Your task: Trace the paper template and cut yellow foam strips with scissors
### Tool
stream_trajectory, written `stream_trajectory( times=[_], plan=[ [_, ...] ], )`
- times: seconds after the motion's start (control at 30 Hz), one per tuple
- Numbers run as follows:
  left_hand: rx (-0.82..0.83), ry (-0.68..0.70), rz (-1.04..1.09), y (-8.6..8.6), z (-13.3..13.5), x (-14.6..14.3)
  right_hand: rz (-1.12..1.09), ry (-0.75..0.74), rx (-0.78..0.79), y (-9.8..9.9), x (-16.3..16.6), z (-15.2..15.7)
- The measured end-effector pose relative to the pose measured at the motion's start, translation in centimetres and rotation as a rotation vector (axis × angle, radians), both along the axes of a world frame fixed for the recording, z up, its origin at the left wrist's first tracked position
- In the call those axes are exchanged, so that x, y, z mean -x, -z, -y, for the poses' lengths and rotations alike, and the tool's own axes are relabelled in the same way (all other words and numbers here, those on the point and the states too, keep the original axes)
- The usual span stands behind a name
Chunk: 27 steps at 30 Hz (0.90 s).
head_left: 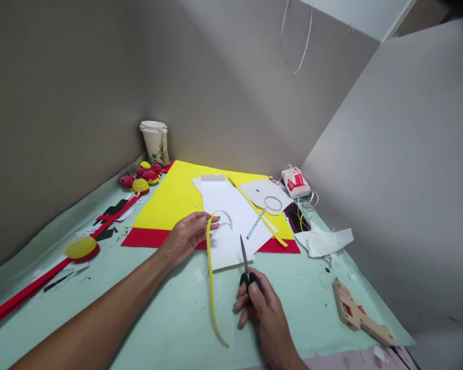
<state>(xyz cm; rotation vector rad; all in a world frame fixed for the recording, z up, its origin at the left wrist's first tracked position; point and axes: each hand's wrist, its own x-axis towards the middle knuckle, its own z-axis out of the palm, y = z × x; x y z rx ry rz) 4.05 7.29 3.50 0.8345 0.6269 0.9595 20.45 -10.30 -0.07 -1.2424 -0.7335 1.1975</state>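
My left hand [189, 234] pinches a long, narrow yellow strip [211, 277] near its top end. Fine notches run along the strip's edge, and it hangs in a curve toward the front of the table. A paler curled end [228, 218] loops out behind my fingers. In my right hand [268, 308] are black-handled scissors [245, 262], with the blades pointing away from me and looking closed. The scissors are to the right of the strip, apart from it. Beneath both lie white paper sheets [231, 246] on a yellow sheet [170, 200] and a red sheet [146, 237].
A beige glue gun [357, 311] lies at the right. Crumpled white paper [326, 241], a tape ring [273, 204] and a pen [256, 223] are on the right side. At the left are a red strip [27, 292], red-yellow round pieces [141, 186] and a white cup [154, 141].
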Motion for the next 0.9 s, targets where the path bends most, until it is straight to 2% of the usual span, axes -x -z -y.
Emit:
stream_trajectory(
  times=[0.23, 0.47, 0.7, 0.9],
  plan=[
    [-0.019, -0.042, -0.139, 0.7, 0.0, -0.5, -0.188, 0.025, -0.099, 0.5, -0.3, -0.4],
    [-0.045, 0.095, -0.146, 1.0, 0.4, -0.7, 0.036, 0.008, -0.019, -0.8, -0.1, -1.1],
    [0.014, 0.199, -0.117, 1.0, 0.7, -0.6, 0.136, 0.013, -0.078, -1.3, 0.3, -2.6],
    [-0.004, 0.137, -0.134, 1.2, 0.7, -0.8, 0.2, -0.013, -0.12, -0.4, 0.6, -3.9]
  ],
)
